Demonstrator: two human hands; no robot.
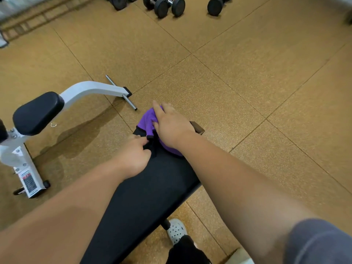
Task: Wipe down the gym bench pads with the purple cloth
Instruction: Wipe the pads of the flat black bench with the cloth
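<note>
The right hand (172,126) lies flat, fingers spread, palm down on the purple cloth (149,121), pressing it onto the far end of the black bench pad (150,189). The left hand (136,155) is curled, its thumb and forefinger pinching the cloth's dark-trimmed near edge just beside the right wrist. The cloth is bunched under the right palm, with one lobe spilling past the pad's far end and another showing near the right wrist.

The pad is long and narrow; its long axis runs from the lower left of the view up toward the hands, and its far end points toward the dumbbells (167,6) lined up on the floor well apart at the top. A brown frame end (198,127) juts out just beyond the right hand. Nothing lies on the pad between the forearms.

To the left stands a second bench with a white frame (89,90), a small black pad (37,113) and a steel crossbar (122,94) near the cloth. Tan speckled floor tiles (247,73) surround everything. A white perforated clog (176,230) shows under the pad's right edge.
</note>
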